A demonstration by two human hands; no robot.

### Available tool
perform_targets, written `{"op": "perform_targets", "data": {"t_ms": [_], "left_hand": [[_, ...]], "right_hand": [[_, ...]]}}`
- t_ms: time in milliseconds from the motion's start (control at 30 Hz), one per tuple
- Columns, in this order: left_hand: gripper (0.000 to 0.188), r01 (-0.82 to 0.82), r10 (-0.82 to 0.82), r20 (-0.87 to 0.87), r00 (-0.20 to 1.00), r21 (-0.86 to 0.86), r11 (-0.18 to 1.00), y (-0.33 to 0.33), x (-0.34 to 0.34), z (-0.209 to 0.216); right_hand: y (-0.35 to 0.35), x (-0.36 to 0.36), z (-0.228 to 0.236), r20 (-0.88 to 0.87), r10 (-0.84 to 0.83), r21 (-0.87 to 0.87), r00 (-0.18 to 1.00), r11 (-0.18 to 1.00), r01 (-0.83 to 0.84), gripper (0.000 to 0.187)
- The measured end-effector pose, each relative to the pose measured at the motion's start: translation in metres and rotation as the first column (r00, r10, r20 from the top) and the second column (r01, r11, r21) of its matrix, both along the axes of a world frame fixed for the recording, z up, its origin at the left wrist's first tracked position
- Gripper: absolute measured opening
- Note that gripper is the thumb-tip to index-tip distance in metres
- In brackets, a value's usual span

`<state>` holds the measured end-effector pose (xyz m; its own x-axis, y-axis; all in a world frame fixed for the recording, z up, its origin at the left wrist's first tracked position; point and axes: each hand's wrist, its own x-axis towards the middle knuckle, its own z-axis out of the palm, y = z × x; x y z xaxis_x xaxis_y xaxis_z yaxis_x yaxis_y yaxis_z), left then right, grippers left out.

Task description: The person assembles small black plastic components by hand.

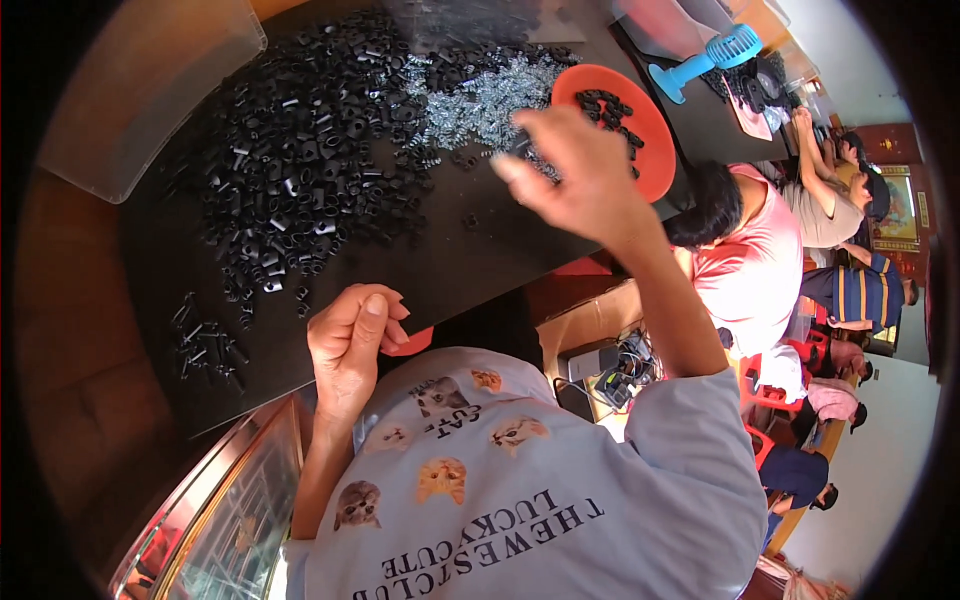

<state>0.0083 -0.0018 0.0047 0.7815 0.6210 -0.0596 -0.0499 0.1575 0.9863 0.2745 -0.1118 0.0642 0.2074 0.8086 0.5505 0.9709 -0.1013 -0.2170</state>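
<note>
Springs [490, 105] lie in a silvery heap toward the far edge of the black desk [450, 265], between a broad pile of black parts [315, 150] and a red plate [655, 165] with dark pieces [603, 105] in it. Just above the near side of the springs and beside the plate, the right hand [595, 180] is blurred, thumb and forefinger parted around something dark, and I cannot tell whether they grip it. At the desk's near edge the left hand [348, 335] has its fingers curled with the thumb laid over them, contents hidden, while pins [208, 347] lie scattered by the near left corner.
</note>
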Motion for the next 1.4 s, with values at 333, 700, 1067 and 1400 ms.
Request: {"op": "perform_targets", "data": {"t_ms": [333, 700, 1067, 1400], "left_hand": [[0.028, 0.053, -0.055, 0.010, 0.998, 0.130, 0.990, 0.001, 0.003, -0.004], [0.021, 0.053, -0.047, -0.033, 0.998, 0.212, 0.976, -0.004, 0.006, 0.002], [0.027, -0.026, 0.046, -0.058, 0.997, 0.304, 0.952, -0.005, -0.002, -0.017], [0.027, -0.045, 0.056, -0.048, 0.997, 0.212, 0.976, -0.006, 0.004, -0.010]], "right_hand": [[-0.038, 0.034, 0.022, -0.277, -0.263, -0.012, 0.924, 0.963, 0.270, 0.030], [0.005, -0.089, 0.082, -0.200, 0.737, 0.501, 0.645, 0.643, -0.579, 0.025], [-0.027, -0.129, 0.104, -0.297, 0.776, 0.326, 0.557, 0.630, -0.705, 0.021], [-0.062, -0.145, 0.037, -0.733, 0.675, 0.454, 0.088, 0.581, -0.675, 0.003]]}}
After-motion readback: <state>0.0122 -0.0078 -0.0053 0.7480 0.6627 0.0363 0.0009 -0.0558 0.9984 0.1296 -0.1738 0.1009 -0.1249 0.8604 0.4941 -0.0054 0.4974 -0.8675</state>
